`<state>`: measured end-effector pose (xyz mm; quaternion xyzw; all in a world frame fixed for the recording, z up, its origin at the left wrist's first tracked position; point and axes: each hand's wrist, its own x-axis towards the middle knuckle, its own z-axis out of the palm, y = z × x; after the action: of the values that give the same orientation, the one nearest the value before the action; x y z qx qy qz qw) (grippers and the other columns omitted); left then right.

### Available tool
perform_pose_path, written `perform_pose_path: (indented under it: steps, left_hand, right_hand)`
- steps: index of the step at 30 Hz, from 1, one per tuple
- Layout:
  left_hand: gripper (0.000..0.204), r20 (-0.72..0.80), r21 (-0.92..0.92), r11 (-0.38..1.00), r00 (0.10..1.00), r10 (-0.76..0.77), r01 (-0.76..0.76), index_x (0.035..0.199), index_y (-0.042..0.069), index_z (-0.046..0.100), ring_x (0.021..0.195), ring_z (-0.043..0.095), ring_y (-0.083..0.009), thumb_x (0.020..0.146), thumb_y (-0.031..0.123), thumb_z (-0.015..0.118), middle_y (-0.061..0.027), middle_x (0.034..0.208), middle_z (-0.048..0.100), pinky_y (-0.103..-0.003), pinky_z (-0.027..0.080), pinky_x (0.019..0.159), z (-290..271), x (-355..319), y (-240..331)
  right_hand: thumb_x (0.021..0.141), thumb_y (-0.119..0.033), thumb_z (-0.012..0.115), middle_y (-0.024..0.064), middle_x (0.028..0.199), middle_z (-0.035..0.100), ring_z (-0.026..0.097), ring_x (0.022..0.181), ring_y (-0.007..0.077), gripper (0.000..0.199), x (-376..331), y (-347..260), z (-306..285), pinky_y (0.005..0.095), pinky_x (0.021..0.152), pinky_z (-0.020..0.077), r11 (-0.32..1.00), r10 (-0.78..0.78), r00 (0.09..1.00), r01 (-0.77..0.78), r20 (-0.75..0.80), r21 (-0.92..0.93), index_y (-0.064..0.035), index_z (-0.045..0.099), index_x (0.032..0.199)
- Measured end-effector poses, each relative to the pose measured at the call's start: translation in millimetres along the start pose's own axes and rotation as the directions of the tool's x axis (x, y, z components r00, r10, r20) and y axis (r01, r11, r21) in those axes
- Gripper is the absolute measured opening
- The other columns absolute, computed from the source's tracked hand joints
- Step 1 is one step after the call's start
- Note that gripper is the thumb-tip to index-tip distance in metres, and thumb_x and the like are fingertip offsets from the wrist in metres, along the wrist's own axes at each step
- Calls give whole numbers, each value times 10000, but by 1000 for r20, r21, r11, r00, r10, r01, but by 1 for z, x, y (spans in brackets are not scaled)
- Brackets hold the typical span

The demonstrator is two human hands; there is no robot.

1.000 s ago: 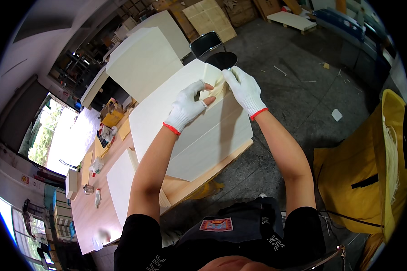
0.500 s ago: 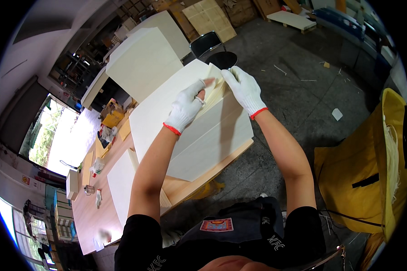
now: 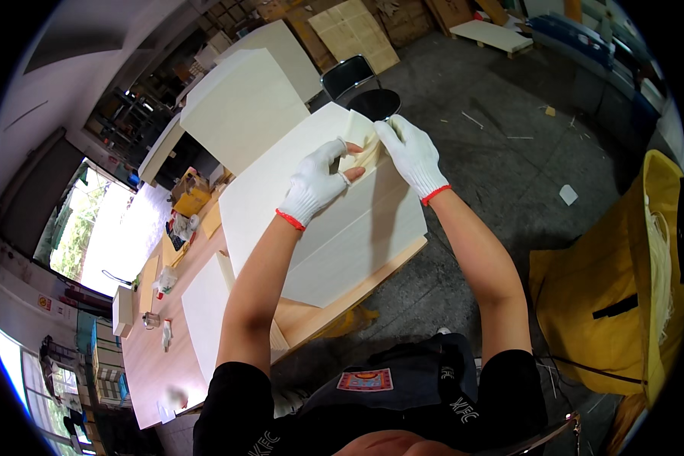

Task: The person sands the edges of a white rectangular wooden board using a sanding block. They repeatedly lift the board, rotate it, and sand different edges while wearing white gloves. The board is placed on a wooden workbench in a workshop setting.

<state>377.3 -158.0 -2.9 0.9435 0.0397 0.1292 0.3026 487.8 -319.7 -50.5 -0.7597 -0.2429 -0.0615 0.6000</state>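
Note:
Both my hands wear white knit gloves with red cuffs, and bare fingertips show on the left. My left hand (image 3: pixel 317 181) reaches over a large white box-like block (image 3: pixel 277 175), thumb and forefinger spread apart beside a bundle of thin cream strips (image 3: pixel 368 156). Those strips lie bent along the block's far right top edge, next to an upright cream flap (image 3: pixel 357 125). At the strips' right end, my right hand (image 3: pixel 414 158) is closed, with thumb and fingers pinching them; its fingertips are partly hidden. Under the block is a light wood tabletop (image 3: pixel 342 298).
Further large white blocks (image 3: pixel 243 106) stand beyond. A black chair (image 3: pixel 361 83) is just past the far corner. On the table's left lie a yellow box (image 3: pixel 190 194), a metal cup (image 3: pixel 151 320) and a white panel (image 3: pixel 205 308). A yellow fabric bag (image 3: pixel 593 281) stands at right.
My left thumb and forefinger have spread wider apart, with the thumb now lower at the strips. The right hand stays nearly in place at the corner.

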Motion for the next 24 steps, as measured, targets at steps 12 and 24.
perform_pose_path:
  steps: [12,24]
  left_hand:
    - [305,-55,-4,994,992,113,-113,1261,82,654,838,581,-136,966,151,612,-61,924,661,-296,495,781,-3,-3,-3]
    - [356,2,40,995,996,93,-93,1286,96,649,814,604,-158,933,125,674,-92,927,669,-307,512,761,-2,-5,1]
  right_hand:
    - [960,-570,509,176,835,683,668,828,367,520,0,-6,-2,439,750,484,1000,28,999,-28,29,-12,-69,645,942]
    - [967,-573,519,172,827,679,673,814,371,533,0,2,-5,441,731,487,997,-65,998,65,-6,50,-57,637,909]
